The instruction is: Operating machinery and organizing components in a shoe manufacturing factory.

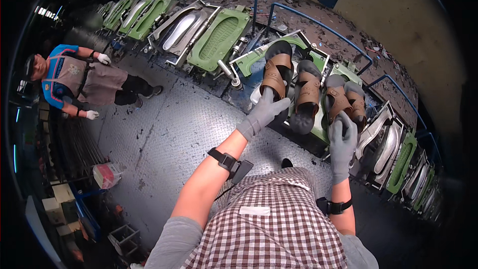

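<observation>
Head view: two gloved hands at a row of four brown-strapped black sandals on an open sole-mould station.

Left hand (266, 112), grey glove, fingertips at the strap opening of the leftmost sandal (277, 75), thumb spread off to the right; right hand (343, 142), same glove, fingers curled at the lower strap edge of the third sandal (338, 99); gloves and straps overlap, so I cannot tell whether either grip has closed. Second sandal (307, 90) sits between the hands, the fourth sandal (356, 100) just right of the third. Left along the line, a green mould plate (219, 42) with a ribbed sole cavity; blue guard rail (323, 22) behind the sandals. Co-worker in a brownish apron (104, 85) stands well apart, left, on diamond-plate flooring (164, 134).
</observation>
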Available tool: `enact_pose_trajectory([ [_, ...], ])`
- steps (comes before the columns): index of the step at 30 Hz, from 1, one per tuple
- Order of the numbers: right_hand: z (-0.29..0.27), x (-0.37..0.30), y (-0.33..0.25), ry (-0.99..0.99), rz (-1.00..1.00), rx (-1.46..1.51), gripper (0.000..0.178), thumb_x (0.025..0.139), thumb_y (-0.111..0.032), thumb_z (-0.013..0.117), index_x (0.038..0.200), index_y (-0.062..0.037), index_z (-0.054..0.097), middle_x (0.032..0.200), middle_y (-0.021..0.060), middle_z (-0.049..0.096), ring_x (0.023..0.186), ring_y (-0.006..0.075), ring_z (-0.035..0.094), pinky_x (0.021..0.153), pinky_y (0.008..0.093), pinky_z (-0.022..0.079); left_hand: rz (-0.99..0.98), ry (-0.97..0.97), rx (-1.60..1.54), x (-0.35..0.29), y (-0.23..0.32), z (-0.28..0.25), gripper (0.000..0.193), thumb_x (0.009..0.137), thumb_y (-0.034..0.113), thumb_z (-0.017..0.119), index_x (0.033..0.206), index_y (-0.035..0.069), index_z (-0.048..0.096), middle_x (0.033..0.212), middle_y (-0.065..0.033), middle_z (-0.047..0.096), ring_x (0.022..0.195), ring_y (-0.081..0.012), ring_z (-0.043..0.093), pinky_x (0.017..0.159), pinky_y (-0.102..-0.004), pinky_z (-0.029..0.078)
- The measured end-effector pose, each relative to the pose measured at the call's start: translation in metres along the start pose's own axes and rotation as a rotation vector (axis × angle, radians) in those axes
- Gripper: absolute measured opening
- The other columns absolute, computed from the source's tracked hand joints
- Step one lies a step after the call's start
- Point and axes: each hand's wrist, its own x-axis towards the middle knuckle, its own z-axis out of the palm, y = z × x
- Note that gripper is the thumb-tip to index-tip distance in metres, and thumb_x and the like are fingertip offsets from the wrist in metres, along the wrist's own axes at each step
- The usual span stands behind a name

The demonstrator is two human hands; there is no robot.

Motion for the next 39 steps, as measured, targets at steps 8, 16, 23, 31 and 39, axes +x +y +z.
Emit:
enact_pose_trajectory([
  [8, 0.244, -0.04, -0.142, -0.353, 0.345, 0.62, 0.038, 0.097, -0.013, 0.058, 0.132, 0.0017, 0.053, 0.095, 0.0013, 0.063, 0.077, 0.0086, 0.059, 0.066, 0.0228, 0.049, 0.278, -0.037, -0.565, -0.075, 0.052, -0.153, 0.068, 0.099, 0.019, 0.056, 0.153, 0.0, 0.019, 0.144, -0.012, 0.044, 0.13, -0.0193, 0.046, 0.109, -0.0335, 0.039],
  [16, 0.359, 0.021, -0.177, -0.138, 0.139, 0.495, 0.033, 0.093, -0.024, 0.068, 0.113, 0.0014, 0.062, 0.098, 0.0045, 0.064, 0.087, 0.0125, 0.059, 0.081, 0.0288, 0.049, -0.011, 0.067, -0.285, -0.065, 0.011, -0.359, 0.061, 0.106, 0.048, 0.039, 0.15, 0.006, 0.038, 0.137, -0.0157, 0.056, 0.125, -0.0244, 0.056, 0.106, -0.038, 0.042],
  [23, 0.455, 0.1, -0.172, -0.152, 0.232, 0.614, 0.037, 0.094, -0.021, 0.067, 0.121, 0.0032, 0.062, 0.106, 0.0068, 0.067, 0.094, 0.0134, 0.061, 0.086, 0.0287, 0.049, -0.02, 0.429, 0.06, 0.063, -0.041, -0.505, 0.059, 0.106, 0.047, 0.038, 0.147, 0.005, 0.041, 0.141, -0.0138, 0.051, 0.132, -0.0248, 0.049, 0.109, -0.0359, 0.038],
  [31, 0.528, 0.179, -0.191, -0.19, 0.343, 0.518, 0.041, 0.094, -0.016, 0.066, 0.128, 0.0059, 0.058, 0.115, 0.0097, 0.067, 0.104, 0.0149, 0.061, 0.095, 0.03, 0.047, -0.304, 0.085, 0.306, 0.229, -0.063, -0.574, 0.06, 0.1, 0.043, 0.045, 0.139, -0.002, 0.05, 0.136, -0.0221, 0.056, 0.128, -0.0291, 0.052, 0.111, -0.0357, 0.036],
  [39, 0.611, 0.231, -0.209, 0.055, 0.084, -0.306, 0.045, 0.089, -0.014, 0.067, 0.133, -0.0144, 0.062, 0.093, 0.0087, 0.063, 0.086, 0.0255, 0.064, 0.079, 0.0366, 0.051, -0.453, -0.103, -0.726, 0.275, -0.124, -0.595, 0.046, 0.104, 0.036, 0.047, 0.133, 0.0, 0.056, 0.12, -0.0096, 0.066, 0.104, -0.0191, 0.066, 0.093, -0.0329, 0.053],
])
